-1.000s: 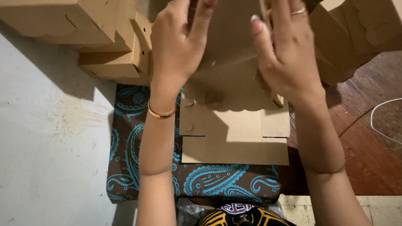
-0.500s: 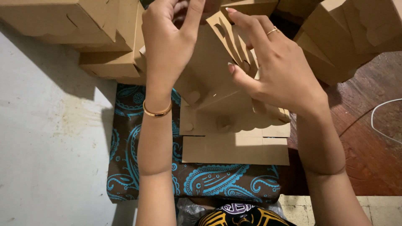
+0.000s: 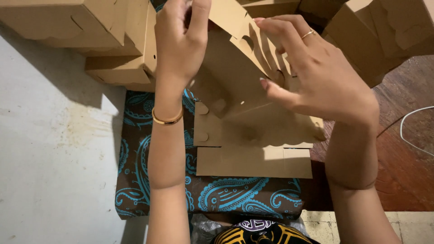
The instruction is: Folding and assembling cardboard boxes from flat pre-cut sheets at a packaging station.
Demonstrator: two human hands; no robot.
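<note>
I hold a flat brown cardboard box blank [image 3: 235,90] tilted up in front of me. My left hand [image 3: 181,40], with a gold bangle at the wrist, pinches its upper left edge near the top of the view. My right hand [image 3: 316,77], with a gold ring, has its fingers spread over a scalloped flap on the blank's right side and its thumb under that flap. A stack of flat cardboard blanks [image 3: 253,158] lies below the held piece on a brown cloth with a blue paisley pattern [image 3: 208,194].
Folded cardboard boxes are piled at the back left [image 3: 81,31] and back right [image 3: 389,31]. A pale concrete floor [image 3: 49,158] lies to the left. Reddish wooden boards [image 3: 407,162] with a thin white cable [image 3: 416,131] lie to the right.
The held blank has been folded further: its scalloped flap now stands up under my right fingers. My left hand has shifted slightly higher along the blank's top edge.
</note>
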